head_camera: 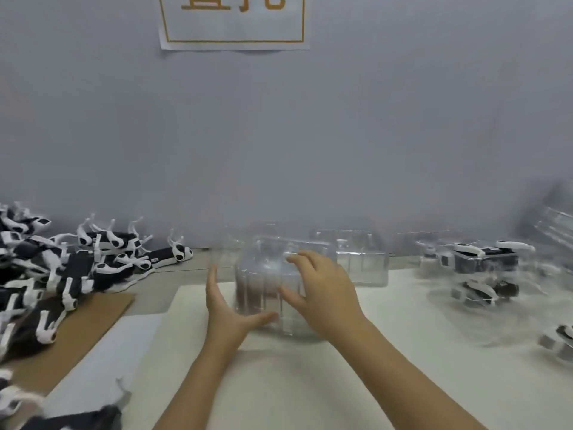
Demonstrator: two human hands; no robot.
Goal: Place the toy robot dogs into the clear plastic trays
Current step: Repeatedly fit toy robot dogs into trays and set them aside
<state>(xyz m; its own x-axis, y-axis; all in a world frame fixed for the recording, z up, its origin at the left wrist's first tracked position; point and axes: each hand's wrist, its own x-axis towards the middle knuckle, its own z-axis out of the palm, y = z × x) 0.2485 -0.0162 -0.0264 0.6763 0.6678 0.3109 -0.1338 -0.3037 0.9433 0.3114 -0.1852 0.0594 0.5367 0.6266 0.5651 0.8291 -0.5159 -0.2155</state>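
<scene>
A clear plastic tray (269, 283) stands on the table in front of me, blurred by motion. My left hand (228, 308) is at its left side with straight fingers and the thumb under its front edge. My right hand (322, 290) lies over its right side with fingers spread on the plastic. A heap of black and white toy robot dogs (68, 268) lies at the left. At the right, a clear tray with a robot dog inside (483, 265) rests on the table.
Another clear tray (356, 259) stands behind the one I hold. More clear trays (552, 218) lean at the far right. A brown cardboard sheet (93, 318) lies under the heap. A grey wall with a paper sign (232, 23) rises behind the table.
</scene>
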